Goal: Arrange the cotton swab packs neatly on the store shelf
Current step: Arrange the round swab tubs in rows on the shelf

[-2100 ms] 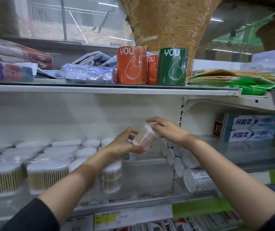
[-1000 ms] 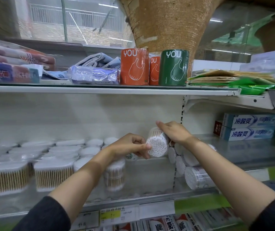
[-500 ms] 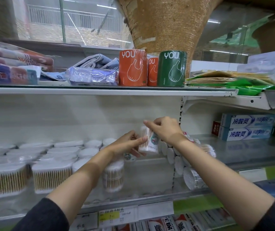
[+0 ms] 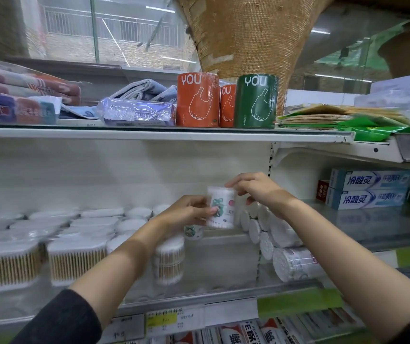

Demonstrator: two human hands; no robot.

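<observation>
Taking the held cotton swab tub (image 4: 221, 207) as the landmark: far to its left, rectangular swab boxes (image 4: 75, 259) stand in tidy rows on the store shelf (image 4: 223, 296), and these look already arranged. Nearer on the left, round swab tubs (image 4: 137, 220) stand upright behind, and one more upright tub (image 4: 168, 263) stands below and left of the held one, toward the shelf front.

The left hand (image 4: 189, 213) grips the held tub on its left side, fingers curled round its lower label. The tub is upright, lifted clear of the shelf floor. The right hand (image 4: 256, 189) pinches its top edge from the right.

Just right of the tub, several tubs (image 4: 280, 234) lie on their sides in a loose pile; these appear to be what is left to stand up. Further right, toothpaste boxes (image 4: 370, 189) sit well apart.

So the task seems partly done. Open shelf floor lies directly below the held tub, between the front upright tub and the fallen pile, bounded in front by the shelf lip. The upper shelf (image 4: 164, 134) leaves ample headroom above.
</observation>
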